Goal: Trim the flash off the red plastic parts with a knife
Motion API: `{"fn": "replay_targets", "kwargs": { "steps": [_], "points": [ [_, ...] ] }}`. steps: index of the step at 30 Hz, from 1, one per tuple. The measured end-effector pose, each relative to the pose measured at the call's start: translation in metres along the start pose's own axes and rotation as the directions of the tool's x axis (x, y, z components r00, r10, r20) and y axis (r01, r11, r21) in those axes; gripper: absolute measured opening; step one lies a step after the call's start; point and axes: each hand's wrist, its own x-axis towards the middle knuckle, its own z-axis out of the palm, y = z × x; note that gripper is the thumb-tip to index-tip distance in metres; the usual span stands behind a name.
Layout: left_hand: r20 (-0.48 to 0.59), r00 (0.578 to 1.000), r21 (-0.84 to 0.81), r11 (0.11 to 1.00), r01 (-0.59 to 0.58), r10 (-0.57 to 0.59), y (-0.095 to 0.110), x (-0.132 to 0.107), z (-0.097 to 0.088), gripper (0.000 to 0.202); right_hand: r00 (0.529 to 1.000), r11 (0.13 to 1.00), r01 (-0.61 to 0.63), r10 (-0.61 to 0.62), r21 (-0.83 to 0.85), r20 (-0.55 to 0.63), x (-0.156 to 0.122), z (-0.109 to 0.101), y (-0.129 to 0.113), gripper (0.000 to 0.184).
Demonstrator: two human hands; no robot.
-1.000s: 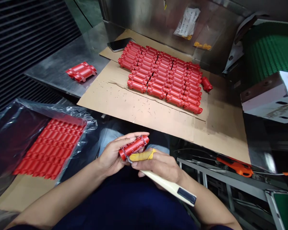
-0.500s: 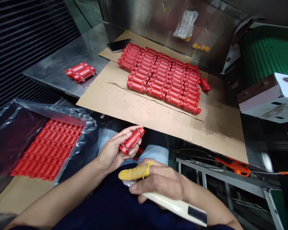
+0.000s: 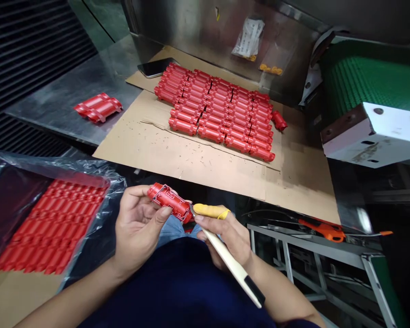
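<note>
My left hand [image 3: 138, 228] grips a red plastic cylinder part [image 3: 170, 202] over my lap, its open side facing up. My right hand [image 3: 225, 232] is closed around a cream-handled trimming knife [image 3: 232, 266] with a dark end. Its blade tip touches the right end of the part. A yellow rubber cot [image 3: 210, 210] covers my right index finger, which lies along the blade.
Rows of red parts [image 3: 218, 109] lie on a cardboard sheet [image 3: 198, 159] on the metal table. A few more red parts [image 3: 97, 107] sit at left. A plastic-lined box [image 3: 51, 218] of parts is beside my left knee. A phone [image 3: 155, 67], an orange tool [image 3: 323, 229] and a green conveyor [image 3: 372, 82] are nearby.
My left hand turned the part round so that it now slants the other way. My right hand rose from my lap and brought the knife tip back to the part.
</note>
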Motion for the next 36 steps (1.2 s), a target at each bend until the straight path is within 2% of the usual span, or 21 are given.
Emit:
{"fn": "replay_targets", "kwargs": {
  "steps": [14, 20, 27, 29, 33, 36],
  "points": [
    [0.035, 0.996, 0.040, 0.996, -0.086, 0.084, 0.002, -0.002, 0.000, 0.037, 0.999, 1.000, 0.004, -0.005, -0.024, -0.040, -0.001, 0.005, -0.003, 0.039],
    [-0.032, 0.997, 0.052, 0.997, -0.063, 0.064, 0.001, -0.008, -0.002, 0.044, 0.993, 0.996, -0.088, 0.089, 0.013, -0.075, -0.004, 0.008, -0.007, 0.032],
    [-0.030, 0.991, 0.054, 0.991, -0.126, 0.127, -0.004, -0.009, 0.000, 0.040, 0.988, 0.991, -0.130, 0.132, 0.031, -0.082, -0.004, 0.007, -0.011, 0.026],
    [-0.034, 0.993, 0.055, 0.992, -0.113, 0.115, -0.003, -0.008, 0.001, 0.039, 0.985, 0.988, -0.148, 0.151, 0.047, -0.081, -0.004, 0.005, -0.012, 0.026],
    [-0.045, 0.996, 0.032, 0.997, -0.071, 0.073, 0.000, -0.006, 0.000, 0.040, 0.977, 0.974, -0.199, 0.206, 0.106, -0.061, -0.005, 0.001, -0.011, 0.023],
    [-0.033, 0.996, 0.036, 0.996, -0.083, 0.085, 0.000, -0.005, -0.002, 0.042, 0.960, 0.936, -0.273, 0.279, 0.222, 0.003, -0.006, -0.001, -0.008, 0.021]
  ]
}}
